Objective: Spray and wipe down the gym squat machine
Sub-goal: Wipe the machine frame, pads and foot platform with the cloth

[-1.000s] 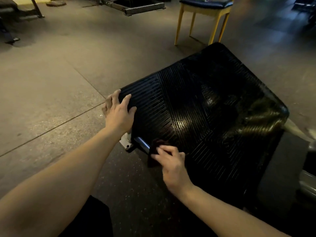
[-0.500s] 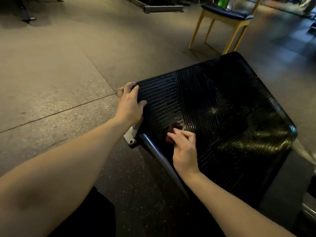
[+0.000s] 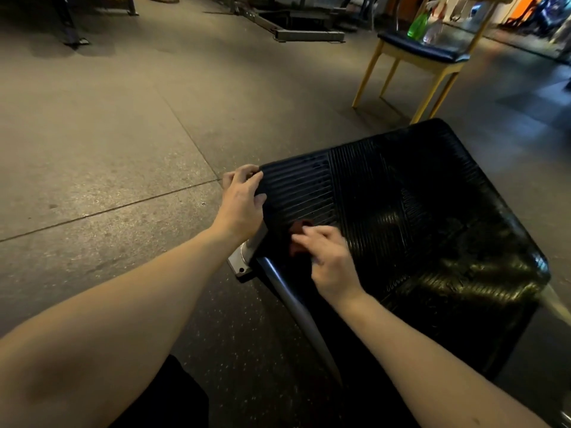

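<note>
Footplate: the squat machine's black ribbed footplate (image 3: 401, 211) fills the centre right of the frame, tilted, with glossy patches toward its lower right.
Left hand: the left hand (image 3: 242, 202) grips the footplate's left corner. Its fingers curl over the edge and its thumb lies on the ribs.
Right hand: the right hand (image 3: 327, 257) holds a dark red cloth (image 3: 301, 228) against the ribbed surface near the lower-left edge. The bent fingers hide most of the cloth.
Frame: a grey metal tube (image 3: 296, 307) runs from below the left corner toward the bottom centre. A pale bracket (image 3: 244, 262) lies at its upper end, on the speckled floor (image 3: 108, 134).
Spray: a green spray bottle (image 3: 417, 24) stands on the dark seat of a yellow-legged chair (image 3: 423, 54), upper right of the frame, well apart from both hands. A clear bottle (image 3: 432, 30) stands just beside it.
</note>
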Motion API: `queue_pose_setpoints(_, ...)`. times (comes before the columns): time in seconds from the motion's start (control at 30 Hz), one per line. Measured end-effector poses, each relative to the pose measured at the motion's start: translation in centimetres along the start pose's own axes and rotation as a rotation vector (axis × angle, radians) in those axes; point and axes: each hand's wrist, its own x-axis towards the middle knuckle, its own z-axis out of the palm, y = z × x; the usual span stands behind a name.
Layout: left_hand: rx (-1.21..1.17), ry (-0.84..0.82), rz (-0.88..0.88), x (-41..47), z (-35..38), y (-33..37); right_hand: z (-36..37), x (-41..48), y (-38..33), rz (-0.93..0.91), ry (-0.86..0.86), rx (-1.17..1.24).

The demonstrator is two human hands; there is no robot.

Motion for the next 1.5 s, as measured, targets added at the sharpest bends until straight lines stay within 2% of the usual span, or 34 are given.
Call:
queue_pose_setpoints(0.1, -0.017, 0.004, 0.014, 0.0, -0.2, -0.1, 0.2, 3.3, 1.9, 0.45, 0.179, 0.019)
queue_pose_setpoints(0.13, -0.018, 0.008, 0.015, 0.0, -0.2, -0.2, 1.0, 3.2, 0.5, 0.456, 0.164, 0.025)
queue_pose_setpoints(0.23, -0.021, 0.018, 0.022, 0.2, -0.2, -0.4, 1.7, 1.3, -3.1, 0.06, -0.013, 0.072)
queue_pose_setpoints(0.3, -0.03, 0.023, 0.025, 0.4, -0.2, -0.5, 0.6, 2.4, -1.8, -0.095, -0.087, 0.06)
queue_pose_setpoints(0.33, -0.038, 0.022, 0.023, 0.4, -0.2, -0.5, 0.3, 3.7, -0.4, -0.063, -0.06, 0.031)
queue_pose_setpoints(0.43, -0.066, 0.005, 0.026, 0.4, -0.3, -0.7, 0.0, 6.9, 2.5, 0.386, 0.104, 0.018)
queue_pose_setpoints(0.47, -0.071, 0.004, 0.029, 0.3, -0.4, -0.8, 0.8, 6.9, 1.8, 0.461, 0.121, 0.034)
queue_pose_setpoints(0.53, -0.073, 0.005, 0.038, 0.5, -0.4, -1.2, 2.5, 5.9, -1.3, 0.342, 0.081, 0.055)
queue_pose_setpoints(0.6, -0.08, 0.013, 0.038, 0.6, -0.4, -1.4, 2.7, 4.0, -3.4, 0.048, -0.035, 0.071)
queue_pose_setpoints(0.67, -0.091, 0.018, 0.034, 0.7, -0.3, -1.4, 1.8, 4.7, -2.3, -0.123, -0.092, 0.03)
queue_pose_setpoints(0.7, -0.103, 0.017, 0.034, 0.6, -0.3, -1.4, 1.4, 5.7, -0.9, -0.127, -0.078, 0.0)
queue_pose_setpoints(0.73, -0.113, 0.014, 0.039, 0.7, -0.3, -1.4, 0.9, 6.9, 0.7, -0.055, -0.041, -0.024)
queue_pose_setpoints(0.83, -0.135, 0.011, 0.036, 0.6, -0.2, -1.6, -0.1, 10.5, 3.2, 0.333, 0.055, -0.064)
queue_pose_setpoints(0.9, -0.157, 0.023, 0.026, 0.6, -0.1, -1.6, 0.6, 11.8, 2.1, 0.452, 0.096, -0.054)
queue_pose_setpoints(0.97, -0.173, 0.037, 0.02, 0.7, -0.1, -1.6, 1.8, 11.6, -0.7, 0.417, 0.104, -0.015)
queue_pose_setpoints(1.1, -0.196, 0.053, 0.017, 0.7, 0.0, -1.8, 2.0, 10.4, -2.3, 0.188, -0.012, 0.096)
queue_pose_setpoints(1.13, -0.209, 0.055, 0.015, 0.7, 0.1, -1.8, 1.6, 11.7, -1.4, 0.198, 0.011, 0.086)
queue_pose_setpoints(1.2, -0.233, 0.054, 0.008, 0.8, 0.3, -1.9, 1.1, 14.5, 1.1, 0.333, 0.074, 0.023)
queue_pose_setpoints(1.27, -0.272, 0.044, 0.003, 0.8, 0.4, -2.2, 0.9, 16.5, 2.9, 0.47, 0.059, -0.018)
queue_pose_setpoints(1.33, -0.316, 0.036, 0.006, 0.9, 0.2, -2.4, 1.6, 16.6, 2.2, 0.481, 0.029, -0.012)
queue_pose_setpoints(1.43, -0.342, 0.036, 0.012, 1.1, 0.3, -3.0, 3.1, 13.6, -1.6, 0.307, 0.015, 0.088)
queue_pose_setpoints(1.5, -0.331, 0.043, 0.036, 1.1, 0.4, -3.4, 3.1, 11.8, -2.6, 0.18, -0.056, 0.156)
